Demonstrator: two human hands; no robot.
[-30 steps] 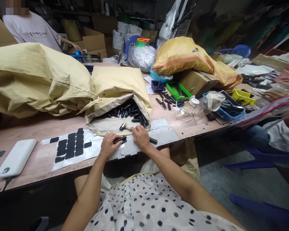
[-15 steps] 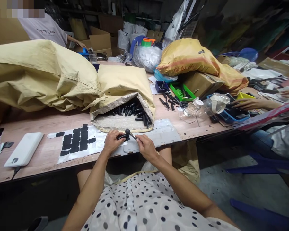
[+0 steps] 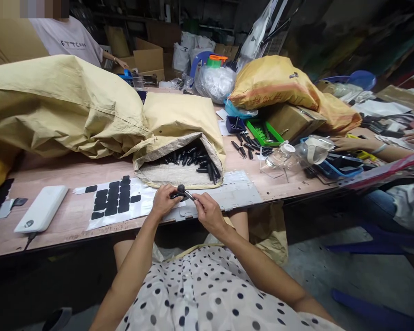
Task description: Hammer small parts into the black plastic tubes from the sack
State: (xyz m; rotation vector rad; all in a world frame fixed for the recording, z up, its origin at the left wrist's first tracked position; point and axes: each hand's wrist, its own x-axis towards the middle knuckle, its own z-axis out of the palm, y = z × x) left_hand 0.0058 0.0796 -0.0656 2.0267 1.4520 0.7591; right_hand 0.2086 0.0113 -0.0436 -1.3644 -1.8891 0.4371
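My left hand (image 3: 163, 201) is closed around a small black part with a round ball-like knob (image 3: 181, 188), just over the table's front edge. The fingers of my right hand (image 3: 209, 211) pinch a thin silvery rod (image 3: 189, 196), whose far end meets the black part near the knob. Exactly how the two touch is too small to tell. Right behind both hands, the open mouth of a beige sack (image 3: 179, 110) shows several black elongated pieces (image 3: 189, 156). Flat grey cardboard (image 3: 241, 186) lies beneath my hands.
Rounded black pads (image 3: 113, 197) lie on a white sheet at left, beside a white power bank (image 3: 41, 209). To the right are a green tray (image 3: 265, 133), loose black pieces (image 3: 250, 147), a clear jug (image 3: 279, 156) and a blue basket (image 3: 341, 170), where a co-worker's hand (image 3: 348, 144) rests.
The view has shifted slightly, so the table's things sit a little further right. My hands keep their hold, the rod against the black part. More of the co-worker's arm shows at right.
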